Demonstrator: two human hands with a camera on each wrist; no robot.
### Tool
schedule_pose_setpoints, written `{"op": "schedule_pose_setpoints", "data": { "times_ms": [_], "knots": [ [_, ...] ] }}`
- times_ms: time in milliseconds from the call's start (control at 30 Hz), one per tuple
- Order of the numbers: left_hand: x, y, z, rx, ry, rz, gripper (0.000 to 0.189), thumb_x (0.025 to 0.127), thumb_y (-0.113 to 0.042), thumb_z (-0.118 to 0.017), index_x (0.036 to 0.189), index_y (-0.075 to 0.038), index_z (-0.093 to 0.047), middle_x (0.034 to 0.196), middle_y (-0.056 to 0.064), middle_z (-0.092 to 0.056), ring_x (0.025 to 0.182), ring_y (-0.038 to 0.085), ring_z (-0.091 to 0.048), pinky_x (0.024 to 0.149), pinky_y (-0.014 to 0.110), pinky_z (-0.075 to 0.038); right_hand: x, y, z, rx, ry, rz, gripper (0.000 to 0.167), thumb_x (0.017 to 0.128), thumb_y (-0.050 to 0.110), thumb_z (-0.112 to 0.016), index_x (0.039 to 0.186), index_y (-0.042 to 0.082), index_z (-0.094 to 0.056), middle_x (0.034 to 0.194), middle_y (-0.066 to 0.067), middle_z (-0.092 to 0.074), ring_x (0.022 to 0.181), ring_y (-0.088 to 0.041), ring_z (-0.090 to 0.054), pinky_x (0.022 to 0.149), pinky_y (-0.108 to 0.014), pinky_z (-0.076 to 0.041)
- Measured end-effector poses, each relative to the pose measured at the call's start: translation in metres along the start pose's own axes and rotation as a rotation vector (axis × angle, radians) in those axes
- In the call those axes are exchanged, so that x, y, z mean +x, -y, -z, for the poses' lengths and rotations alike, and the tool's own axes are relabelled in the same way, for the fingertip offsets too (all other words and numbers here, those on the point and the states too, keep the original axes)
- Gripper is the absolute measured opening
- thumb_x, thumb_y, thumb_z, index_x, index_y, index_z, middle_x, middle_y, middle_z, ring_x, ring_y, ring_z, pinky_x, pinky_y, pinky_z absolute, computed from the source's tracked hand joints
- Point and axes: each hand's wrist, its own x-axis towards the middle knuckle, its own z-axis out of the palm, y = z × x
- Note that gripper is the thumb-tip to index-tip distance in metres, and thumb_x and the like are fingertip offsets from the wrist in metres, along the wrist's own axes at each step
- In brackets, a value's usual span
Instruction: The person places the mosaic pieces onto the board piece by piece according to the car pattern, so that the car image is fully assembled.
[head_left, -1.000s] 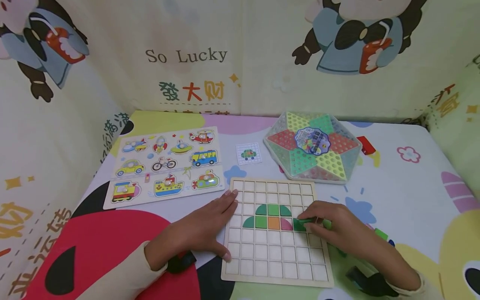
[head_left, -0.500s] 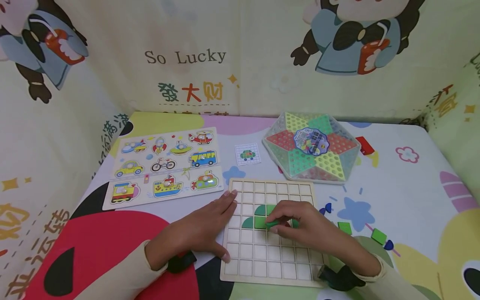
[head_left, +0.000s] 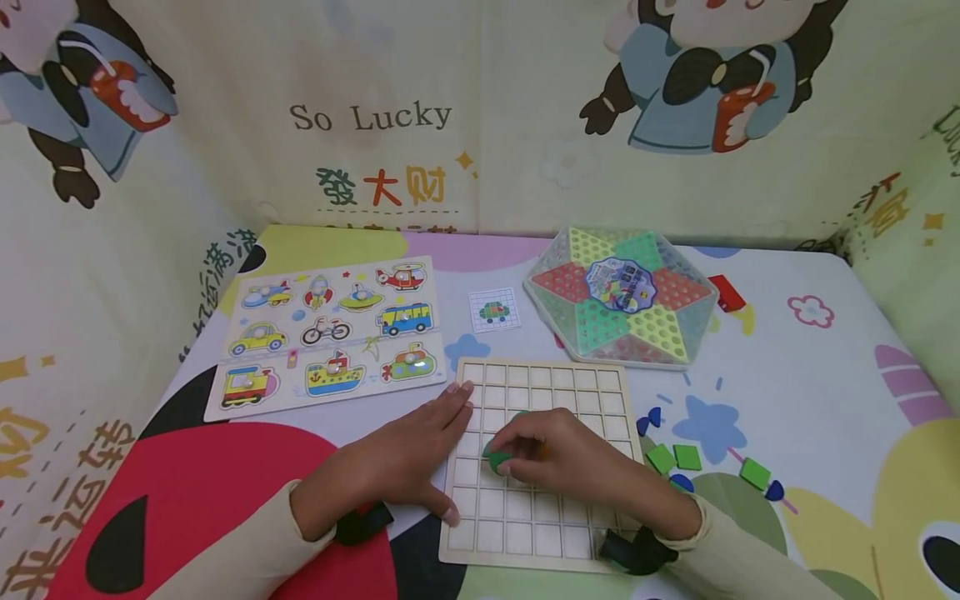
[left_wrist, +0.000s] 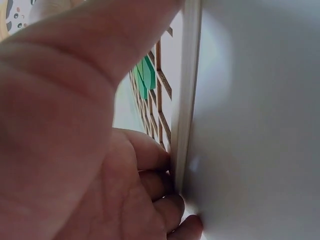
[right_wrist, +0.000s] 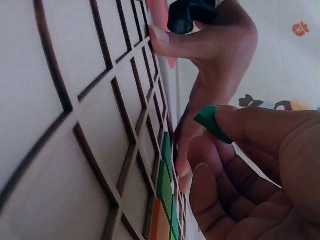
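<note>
A wooden grid board (head_left: 555, 546) lies on the table. My left hand (head_left: 397, 450) rests along its left edge, with straight fingers at the upper part and the thumb near the lower left corner. Over the left part of the grid, my right hand (head_left: 577, 458) pinches a dark green rounded tile (right_wrist: 212, 122) between thumb and fingers. In the right wrist view the tile is raised off the grid. Below it, a light green tile (right_wrist: 162, 182) and an orange tile (right_wrist: 158, 220) sit in the cells. In the head view my right hand hides most of the placed tiles.
Green square tiles (head_left: 687, 457) and blue rounded tiles (head_left: 775, 490) lie right of the board. Behind it are a small card (head_left: 494, 311) with a green car pattern and a hexagonal clear box (head_left: 693, 333). A vehicle puzzle board (head_left: 352, 343) lies back left.
My right hand has moved left across the board with a green tile pinched in it, uncovering the loose tiles on the right. My left hand stays at the board's edge.
</note>
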Motion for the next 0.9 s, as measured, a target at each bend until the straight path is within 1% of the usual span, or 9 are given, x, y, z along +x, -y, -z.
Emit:
{"op": "schedule_pose_setpoints", "data": {
  "times_ms": [133,267,467,600,733,900],
  "knots": [
    [0.000,-0.001,0.001,0.006,0.001,0.002,0.121,0.065,-0.058,-0.083,0.153,-0.001,-0.023,0.162,0.012,-0.010,0.147,0.030,-0.006,0.112,0.042,-0.028,0.004,0.000,-0.006,-0.030,-0.004,-0.014,0.018,0.088,0.008,-0.074,0.105,0.012,-0.073,0.094,0.012,-0.069,0.080,-0.005,-0.062,0.070,-0.025,-0.054],
    [0.000,-0.002,0.001,0.015,0.002,0.006,0.121,0.065,-0.058,-0.083,0.153,-0.001,-0.023,0.162,0.013,-0.010,0.147,0.030,-0.005,0.112,0.042,-0.027,0.006,0.000,-0.011,-0.072,-0.016,-0.031,0.017,0.088,0.010,-0.074,0.104,0.015,-0.075,0.096,0.015,-0.069,0.088,-0.003,-0.062,0.072,-0.024,-0.053],
    [0.000,-0.002,0.001,0.010,0.001,0.006,0.121,0.065,-0.057,-0.083,0.154,-0.002,-0.022,0.162,0.012,-0.010,0.147,0.030,-0.006,0.111,0.042,-0.029,0.007,0.003,-0.013,-0.140,0.016,-0.082,0.016,0.087,0.009,-0.074,0.102,0.014,-0.076,0.095,0.016,-0.068,0.090,-0.001,-0.060,0.077,-0.023,-0.052],
    [0.000,-0.002,0.001,0.004,0.002,0.011,0.120,0.065,-0.056,-0.083,0.154,-0.003,-0.022,0.162,0.011,-0.009,0.147,0.029,-0.005,0.111,0.042,-0.030,0.007,0.004,-0.016,-0.193,0.027,-0.068,0.015,0.087,0.008,-0.074,0.101,0.013,-0.075,0.094,0.015,-0.068,0.090,-0.001,-0.060,0.079,-0.023,-0.051],
    [-0.001,-0.001,0.000,-0.001,0.006,0.014,0.120,0.066,-0.056,-0.083,0.154,-0.003,-0.022,0.162,0.011,-0.008,0.147,0.029,-0.004,0.111,0.042,-0.029,0.007,0.004,-0.018,-0.265,0.011,-0.036,0.013,0.087,0.010,-0.074,0.099,0.013,-0.075,0.093,0.016,-0.065,0.091,0.000,-0.059,0.080,-0.023,-0.050],
    [-0.001,-0.001,0.000,-0.009,0.007,0.011,0.118,0.066,-0.055,-0.083,0.154,-0.003,-0.022,0.162,0.010,-0.008,0.147,0.029,-0.004,0.111,0.043,-0.029,0.006,0.003,-0.018,-0.324,-0.013,-0.029,0.010,0.087,0.012,-0.075,0.097,0.013,-0.075,0.089,0.015,-0.062,0.085,0.000,-0.057,0.077,-0.022,-0.050]
  ]
}}
